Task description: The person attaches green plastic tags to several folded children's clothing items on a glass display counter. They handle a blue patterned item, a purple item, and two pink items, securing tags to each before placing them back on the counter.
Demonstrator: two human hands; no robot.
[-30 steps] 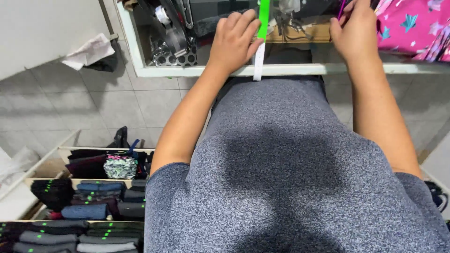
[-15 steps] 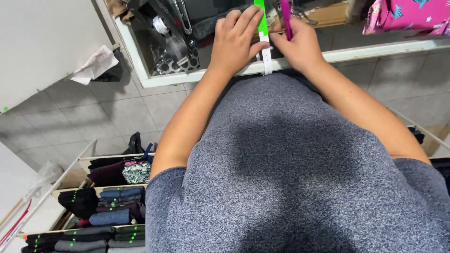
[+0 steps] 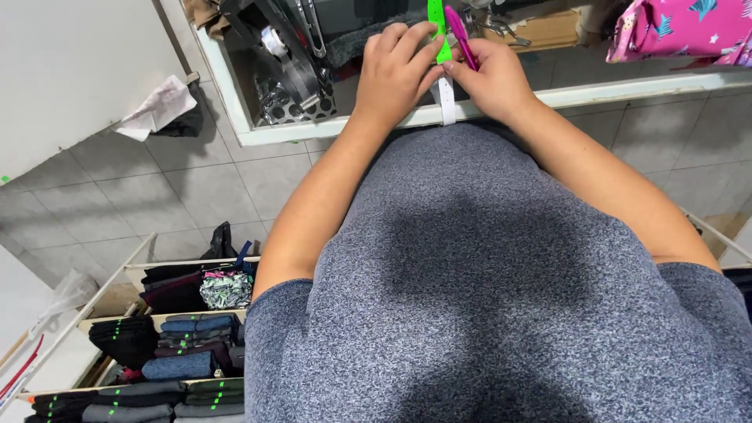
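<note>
Pinching green strip (image 3: 437, 31): left hand (image 3: 394, 72) fingers; right hand (image 3: 493, 78) fingers gripping magenta pen (image 3: 460, 35) beside it.

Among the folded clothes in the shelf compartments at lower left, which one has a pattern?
The green-and-white patterned bundle in the top compartment, right side. The other folded clothes are plain black, grey or blue.

Lying lengthwise at top centre of the frame: a narrow strip (image 3: 439, 39), bright green on its upper stretch, white below, lower end hanging over the counter edge. Slanting just right of it, a slim magenta pen (image 3: 460, 35), tip toward the strip.
</note>
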